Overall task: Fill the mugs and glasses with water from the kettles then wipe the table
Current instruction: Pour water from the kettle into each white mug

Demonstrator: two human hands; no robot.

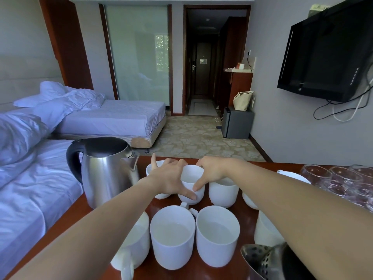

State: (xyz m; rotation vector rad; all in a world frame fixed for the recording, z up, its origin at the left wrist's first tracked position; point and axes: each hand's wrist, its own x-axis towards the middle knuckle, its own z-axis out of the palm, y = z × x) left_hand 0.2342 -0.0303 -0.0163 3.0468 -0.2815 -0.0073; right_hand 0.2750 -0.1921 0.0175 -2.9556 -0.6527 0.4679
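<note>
Several white mugs stand on the red-brown table [218,269]. Both my hands hold one white mug [191,178] in the back row: my left hand [168,178] wraps its left side with the thumb low on its front, and my right hand [211,171] grips its right rim with the thumb on its front. Two near mugs [171,235] [218,233] hold water. A steel kettle [105,170] with a black handle stands at the left, lid off. A second kettle's spout [262,259] shows at the bottom right. Clear glasses [331,178] cluster at the far right.
Two beds with white linen lie left of the table [30,188]. A carpeted floor [201,138] stretches beyond the table's far edge toward a hallway. A television [327,55] hangs on the right wall above dangling cables, and a small dark fridge [237,123] stands below.
</note>
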